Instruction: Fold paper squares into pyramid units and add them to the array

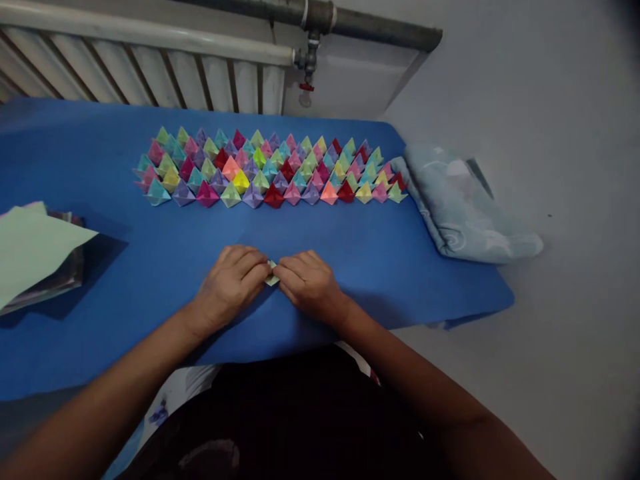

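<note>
A small pale green folded paper [271, 279] is pinched between my two hands, close above the blue tabletop [165, 267]. My left hand [236, 277] grips its left side with curled fingers. On the right side, my right hand [306, 279] is closed on the same paper. My fingers hide most of the paper; only its middle and a lower point show. Beyond my hands stand several rows of small folded paper boats [273, 195] in many colours, packed side by side.
At the left edge, pale green sheets [40, 243] lie on a stack. A folded light blue cloth [465, 207] rests at the table's right end against the wall. Behind the table are a white radiator [150, 73] and a pipe with a red-handled valve [307, 87].
</note>
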Action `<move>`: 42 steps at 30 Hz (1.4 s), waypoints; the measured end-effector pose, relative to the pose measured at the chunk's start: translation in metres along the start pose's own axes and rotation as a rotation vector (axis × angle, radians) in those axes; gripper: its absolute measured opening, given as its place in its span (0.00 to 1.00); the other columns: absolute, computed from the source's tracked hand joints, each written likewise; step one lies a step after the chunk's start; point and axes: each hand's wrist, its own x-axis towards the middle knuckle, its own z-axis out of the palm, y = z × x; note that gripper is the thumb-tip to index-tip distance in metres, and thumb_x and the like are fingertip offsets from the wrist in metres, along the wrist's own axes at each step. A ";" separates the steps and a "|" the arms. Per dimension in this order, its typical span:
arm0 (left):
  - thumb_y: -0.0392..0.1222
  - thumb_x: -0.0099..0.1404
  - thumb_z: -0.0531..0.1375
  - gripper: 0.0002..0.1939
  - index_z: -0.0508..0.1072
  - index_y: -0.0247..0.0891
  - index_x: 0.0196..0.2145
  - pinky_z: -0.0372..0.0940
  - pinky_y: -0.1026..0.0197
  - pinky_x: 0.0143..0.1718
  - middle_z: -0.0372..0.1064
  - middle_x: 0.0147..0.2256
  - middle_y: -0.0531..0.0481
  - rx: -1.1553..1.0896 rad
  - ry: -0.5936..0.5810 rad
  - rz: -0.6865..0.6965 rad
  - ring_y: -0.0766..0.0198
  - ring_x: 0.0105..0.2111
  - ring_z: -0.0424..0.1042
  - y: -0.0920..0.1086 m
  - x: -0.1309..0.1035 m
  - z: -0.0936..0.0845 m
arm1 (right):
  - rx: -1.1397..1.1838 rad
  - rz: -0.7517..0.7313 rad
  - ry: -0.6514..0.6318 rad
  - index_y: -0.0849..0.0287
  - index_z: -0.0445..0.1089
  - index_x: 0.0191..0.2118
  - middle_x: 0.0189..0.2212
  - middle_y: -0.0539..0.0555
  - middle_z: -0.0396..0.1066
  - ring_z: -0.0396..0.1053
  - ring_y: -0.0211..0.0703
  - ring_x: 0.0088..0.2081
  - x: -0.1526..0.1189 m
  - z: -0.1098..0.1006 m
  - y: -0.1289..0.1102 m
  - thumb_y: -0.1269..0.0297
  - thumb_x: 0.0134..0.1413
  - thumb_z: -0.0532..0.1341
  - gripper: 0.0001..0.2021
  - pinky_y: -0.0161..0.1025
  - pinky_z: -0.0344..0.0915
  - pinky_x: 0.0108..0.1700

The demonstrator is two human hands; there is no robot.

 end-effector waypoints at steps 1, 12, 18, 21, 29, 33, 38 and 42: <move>0.37 0.72 0.51 0.12 0.74 0.40 0.35 0.63 0.51 0.44 0.76 0.40 0.45 0.036 -0.011 -0.003 0.56 0.42 0.72 0.002 -0.003 0.002 | -0.022 -0.014 -0.023 0.56 0.74 0.38 0.34 0.56 0.72 0.63 0.46 0.36 0.000 0.001 0.000 0.67 0.67 0.50 0.14 0.45 0.56 0.41; 0.36 0.70 0.54 0.10 0.73 0.34 0.45 0.62 0.48 0.49 0.77 0.43 0.41 0.017 -0.110 -0.067 0.53 0.44 0.74 0.019 -0.032 -0.002 | -0.046 -0.018 -0.102 0.59 0.70 0.51 0.46 0.58 0.74 0.64 0.49 0.45 -0.025 0.007 -0.008 0.67 0.65 0.55 0.12 0.46 0.55 0.45; 0.37 0.70 0.54 0.08 0.73 0.39 0.43 0.62 0.48 0.51 0.77 0.43 0.45 -0.056 -0.108 -0.114 0.55 0.44 0.74 0.014 -0.034 0.001 | 0.059 0.077 -0.078 0.58 0.72 0.45 0.45 0.56 0.75 0.65 0.48 0.44 -0.027 0.004 -0.012 0.67 0.66 0.55 0.09 0.46 0.56 0.46; 0.38 0.71 0.54 0.08 0.74 0.40 0.42 0.62 0.48 0.50 0.77 0.43 0.45 -0.069 -0.104 -0.142 0.55 0.44 0.74 0.013 -0.034 0.001 | 0.089 0.120 -0.063 0.57 0.73 0.43 0.43 0.56 0.75 0.66 0.46 0.42 -0.026 0.003 -0.013 0.66 0.66 0.54 0.09 0.45 0.57 0.46; 0.45 0.71 0.54 0.11 0.75 0.42 0.37 0.62 0.50 0.45 0.75 0.40 0.46 -0.101 -0.120 -0.280 0.54 0.43 0.71 0.011 -0.030 -0.001 | 0.229 0.313 0.007 0.56 0.73 0.37 0.45 0.56 0.74 0.69 0.46 0.45 -0.022 0.006 -0.015 0.64 0.64 0.58 0.07 0.46 0.62 0.50; 0.46 0.71 0.55 0.11 0.74 0.40 0.35 0.62 0.50 0.45 0.75 0.41 0.45 -0.089 -0.124 -0.334 0.53 0.44 0.70 0.008 -0.028 0.001 | 0.229 0.359 0.043 0.58 0.72 0.35 0.46 0.59 0.73 0.69 0.49 0.47 -0.021 0.009 -0.014 0.65 0.62 0.59 0.06 0.48 0.63 0.52; 0.47 0.70 0.56 0.11 0.72 0.41 0.33 0.63 0.48 0.45 0.74 0.42 0.45 -0.076 -0.120 -0.373 0.53 0.44 0.69 0.007 -0.025 0.004 | 0.233 0.409 0.032 0.58 0.72 0.32 0.47 0.60 0.72 0.69 0.49 0.47 -0.017 0.009 -0.014 0.65 0.62 0.59 0.07 0.48 0.64 0.52; 0.46 0.70 0.56 0.11 0.72 0.40 0.32 0.63 0.48 0.43 0.73 0.41 0.45 -0.059 -0.118 -0.379 0.52 0.43 0.69 0.007 -0.023 0.006 | 0.238 0.444 0.019 0.58 0.71 0.32 0.48 0.60 0.72 0.68 0.49 0.48 -0.014 0.009 -0.016 0.66 0.61 0.59 0.07 0.49 0.63 0.52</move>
